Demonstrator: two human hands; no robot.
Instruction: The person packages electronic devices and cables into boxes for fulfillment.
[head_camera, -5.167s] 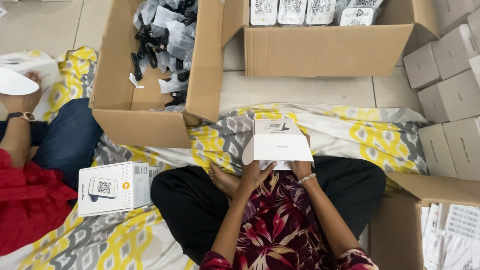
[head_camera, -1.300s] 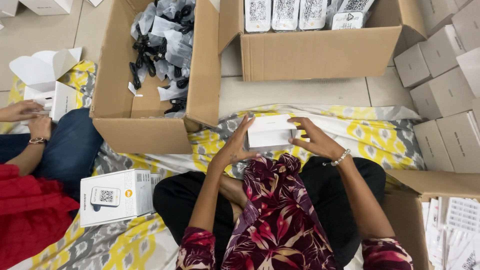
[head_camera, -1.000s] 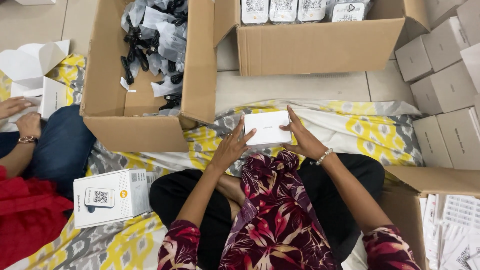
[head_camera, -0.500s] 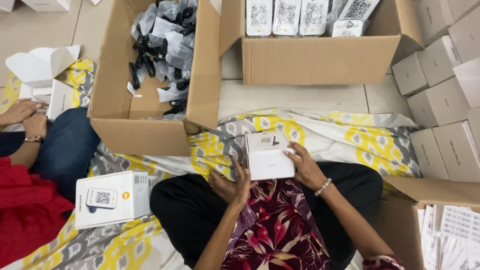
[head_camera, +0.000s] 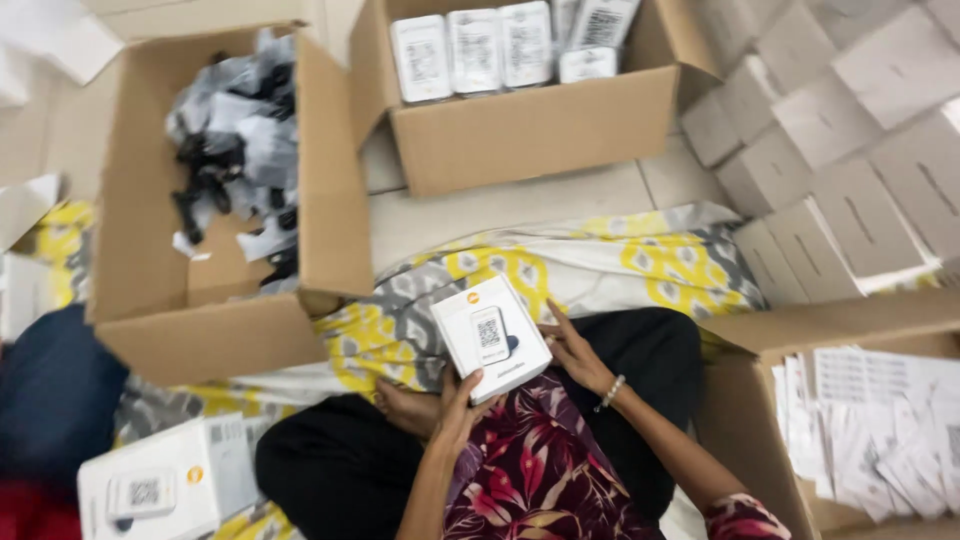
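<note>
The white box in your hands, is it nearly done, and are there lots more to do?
Done: closed white boxes stand in a row in the far carton. In hand: the left hand and right hand hold one closed white box over the lap. Left: bagged black parts still fill the left carton, and many paper slips wait on the right, so plenty remains.

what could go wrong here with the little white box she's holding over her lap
The small white cardboard box sits tilted between the left hand, under its near edge, and the right hand at its side; neither has a full grip, so it may slip onto the lap. The open brown cardboard carton stands close by, so a swing of the box could knock its flap.
</note>
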